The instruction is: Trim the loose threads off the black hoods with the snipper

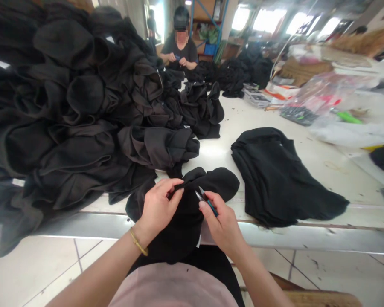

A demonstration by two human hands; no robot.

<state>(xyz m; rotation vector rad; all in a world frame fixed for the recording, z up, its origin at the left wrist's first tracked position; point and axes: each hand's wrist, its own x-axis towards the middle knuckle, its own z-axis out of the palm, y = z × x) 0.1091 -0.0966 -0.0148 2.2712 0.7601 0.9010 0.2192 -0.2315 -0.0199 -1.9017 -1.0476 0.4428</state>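
Observation:
My left hand pinches a fold of a black cloth piece between thumb and fingers. That piece lies over the table's front edge and hangs down toward my lap. In my right hand is a pair of thread snips, its two pointed blades apart and aimed at the cloth near my left fingertips. The blades appear a little clear of the pinched fold. What exactly lies under my left fingertips is hidden.
A high heap of black garments fills the left side. Stacked black pieces lie to the right on the white table. Plastic bags crowd the far right. Another person sits across, handling dark cloth.

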